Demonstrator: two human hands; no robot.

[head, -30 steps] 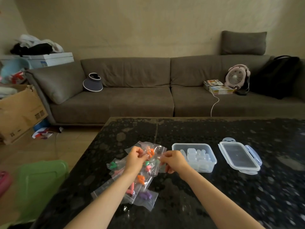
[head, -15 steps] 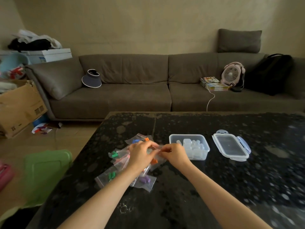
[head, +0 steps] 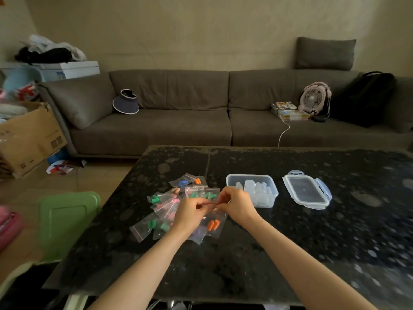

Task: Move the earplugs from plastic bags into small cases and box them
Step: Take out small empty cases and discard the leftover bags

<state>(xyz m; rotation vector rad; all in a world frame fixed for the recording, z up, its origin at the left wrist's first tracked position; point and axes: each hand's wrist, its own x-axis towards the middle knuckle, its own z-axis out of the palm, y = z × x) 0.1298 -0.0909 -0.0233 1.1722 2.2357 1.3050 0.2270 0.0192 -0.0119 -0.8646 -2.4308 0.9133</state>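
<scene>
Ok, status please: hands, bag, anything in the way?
Left hand and right hand both pinch orange-earplug bag at its top. Earplugs inside. Open box to the right, path free.

The bench (head: 245, 253) is black with pale grey speckles. The bags (head: 143, 228) are clear with red seal strips, holding orange earplugs (head: 213, 225), green earplugs (head: 152, 225) and blue earplugs (head: 183, 182). The box (head: 264, 203) is clear, the sofa (head: 156, 128) grey-brown, the fan (head: 314, 99) pink.

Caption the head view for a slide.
Left hand and right hand pinch a bag of orange earplugs beside the open box.
</scene>
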